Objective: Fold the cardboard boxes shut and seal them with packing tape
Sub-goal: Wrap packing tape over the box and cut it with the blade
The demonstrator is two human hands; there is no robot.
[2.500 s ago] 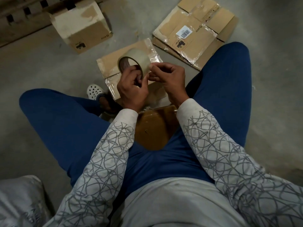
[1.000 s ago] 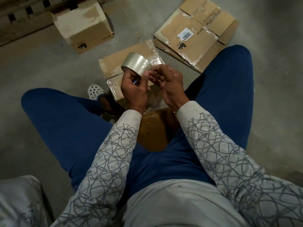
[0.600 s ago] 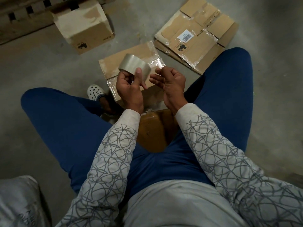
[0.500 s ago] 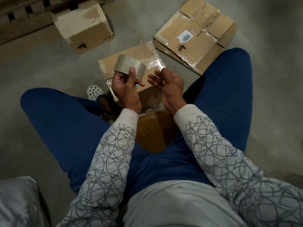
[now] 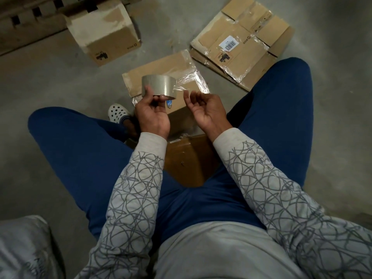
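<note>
I sit on the floor with a brown cardboard box [image 5: 187,160] between my legs; my forearms cover part of its top. My left hand [image 5: 153,113] grips a roll of clear packing tape [image 5: 159,86] above the box, palm up. A short clear strip [image 5: 180,89] runs from the roll to the fingertips of my right hand [image 5: 205,109], which pinch its loose end. A small blue object [image 5: 169,102] shows under my left fingers; I cannot tell what it is. A flattened box [image 5: 161,70] with plastic film lies just beyond my hands.
A stack of flattened boxes [image 5: 241,47] with a barcode label lies at the upper right. An assembled box [image 5: 104,37] stands at the upper left by a wooden pallet [image 5: 30,17]. A grey sack [image 5: 22,248] is at the lower left, and a white clog [image 5: 117,112] is beside my left knee.
My hands moved apart. The roll turned from edge-on to lying flat in my left hand, and a short strip of tape now spans from it to my right fingers.
</note>
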